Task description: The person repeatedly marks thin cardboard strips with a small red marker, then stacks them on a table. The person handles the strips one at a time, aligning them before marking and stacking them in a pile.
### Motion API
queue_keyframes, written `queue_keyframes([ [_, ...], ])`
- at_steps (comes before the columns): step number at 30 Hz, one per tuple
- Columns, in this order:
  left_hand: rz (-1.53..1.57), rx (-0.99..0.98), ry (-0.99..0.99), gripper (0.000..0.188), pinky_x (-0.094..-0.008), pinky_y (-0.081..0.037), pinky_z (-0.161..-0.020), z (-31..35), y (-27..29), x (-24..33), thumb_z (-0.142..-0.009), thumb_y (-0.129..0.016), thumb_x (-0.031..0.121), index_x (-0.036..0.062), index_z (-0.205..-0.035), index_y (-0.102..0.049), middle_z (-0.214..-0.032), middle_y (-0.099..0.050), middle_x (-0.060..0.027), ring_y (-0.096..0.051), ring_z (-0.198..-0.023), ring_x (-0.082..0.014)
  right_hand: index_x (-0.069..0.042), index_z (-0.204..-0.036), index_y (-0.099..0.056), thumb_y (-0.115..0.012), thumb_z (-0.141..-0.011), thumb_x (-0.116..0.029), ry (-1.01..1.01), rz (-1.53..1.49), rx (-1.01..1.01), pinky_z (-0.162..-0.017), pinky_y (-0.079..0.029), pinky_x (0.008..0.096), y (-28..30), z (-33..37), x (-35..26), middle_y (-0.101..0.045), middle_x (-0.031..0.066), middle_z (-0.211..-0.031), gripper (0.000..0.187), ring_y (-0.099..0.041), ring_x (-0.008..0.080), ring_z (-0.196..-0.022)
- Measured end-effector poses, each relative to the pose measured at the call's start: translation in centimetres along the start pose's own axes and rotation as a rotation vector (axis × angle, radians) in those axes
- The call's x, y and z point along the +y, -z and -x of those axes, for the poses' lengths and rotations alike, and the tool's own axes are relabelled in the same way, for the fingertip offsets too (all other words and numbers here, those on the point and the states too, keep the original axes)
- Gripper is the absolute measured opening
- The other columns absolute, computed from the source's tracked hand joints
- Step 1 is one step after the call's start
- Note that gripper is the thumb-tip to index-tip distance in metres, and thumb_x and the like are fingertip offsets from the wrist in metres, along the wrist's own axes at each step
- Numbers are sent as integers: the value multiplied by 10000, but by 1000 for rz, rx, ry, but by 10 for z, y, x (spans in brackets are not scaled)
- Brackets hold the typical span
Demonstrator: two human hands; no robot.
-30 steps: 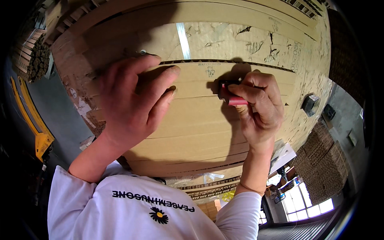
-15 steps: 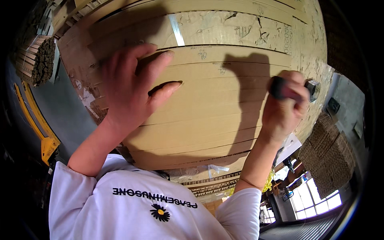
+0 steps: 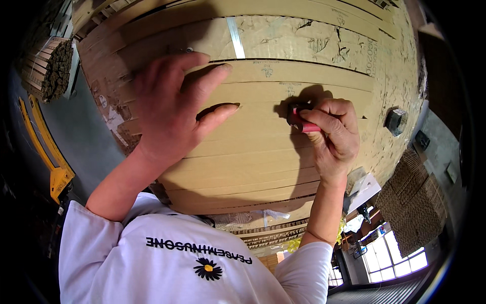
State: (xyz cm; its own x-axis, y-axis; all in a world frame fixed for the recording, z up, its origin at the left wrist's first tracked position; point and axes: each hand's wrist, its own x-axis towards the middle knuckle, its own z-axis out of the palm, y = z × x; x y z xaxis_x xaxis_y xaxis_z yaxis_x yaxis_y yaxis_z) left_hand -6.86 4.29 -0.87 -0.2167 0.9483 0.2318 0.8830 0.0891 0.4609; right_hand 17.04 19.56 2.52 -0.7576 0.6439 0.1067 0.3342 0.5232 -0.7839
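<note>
Long tan cardboard strips (image 3: 243, 147) lie side by side on a broad cardboard-covered surface in front of me. In my right hand (image 3: 336, 139) is a small red-and-black piece that looks like a hand stamp (image 3: 310, 127), pinched between thumb and fingers. Its dark end is down close to a strip; whether it touches is hidden. Small printed marks (image 3: 289, 90) show on the strips just beyond it. My left hand (image 3: 174, 111) is over the strips' left part, slightly blurred, fingers and thumb spread, holding nothing.
A dark angular block or pot (image 3: 395, 121) sits at the surface's right edge. A strip of clear tape (image 3: 235, 38) crosses the far cardboard. On the left floor stand a yellow pallet jack (image 3: 61, 180) and a strapped bundle (image 3: 48, 71). Cardboard sheets (image 3: 412, 202) lie at right.
My right hand has moved left from near the dark block, bringing the stamp down over the strips. My left hand stays spread in almost the same place.
</note>
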Motion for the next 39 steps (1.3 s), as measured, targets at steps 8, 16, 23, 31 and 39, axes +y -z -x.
queue_keyframes([
  [8,19,-10,7,589,-429,-451,-907,-1,0,0,-682,-879,294,140,-1218,-692,-1220,-618,-83,-592,-1047,-293,-13,-937,-760,-832,-739,-44,-9,65,-22,-634,-486,305,-2,-4,-3,-589,66,-923,213,-603,209,-772],
  [16,29,-43,24,589,-426,-449,-909,-1,1,0,-677,-889,296,148,-1215,-700,-1237,-614,-77,-579,-1072,-296,-28,-921,-754,-817,-745,-87,61,58,-83,-633,-502,327,2,-13,2,-604,82,-908,196,-621,239,-770],
  [23,6,-82,48,604,-414,-446,-919,1,2,1,-678,-887,315,149,-1228,-704,-1257,-615,-72,-571,-1079,-290,-25,-912,-749,-797,-768,-103,58,93,-117,-631,-518,332,2,-14,3,-623,94,-894,170,-652,247,-770],
  [31,17,-99,38,584,-398,-431,-956,0,1,-2,-693,-878,304,150,-1229,-709,-1254,-629,-62,-574,-1101,-267,-20,-929,-752,-788,-785,-117,105,94,-121,-626,-515,314,2,-14,8,-636,100,-917,177,-648,235,-757],
  [39,-142,-137,11,576,-460,-370,-1077,-2,12,17,-782,-823,274,121,-1313,-658,-1415,-544,-112,-496,-1291,-339,-36,-944,-756,-804,-821,-135,55,61,-66,-687,-523,299,2,-10,4,-652,80,-944,165,-651,218,-826],
])
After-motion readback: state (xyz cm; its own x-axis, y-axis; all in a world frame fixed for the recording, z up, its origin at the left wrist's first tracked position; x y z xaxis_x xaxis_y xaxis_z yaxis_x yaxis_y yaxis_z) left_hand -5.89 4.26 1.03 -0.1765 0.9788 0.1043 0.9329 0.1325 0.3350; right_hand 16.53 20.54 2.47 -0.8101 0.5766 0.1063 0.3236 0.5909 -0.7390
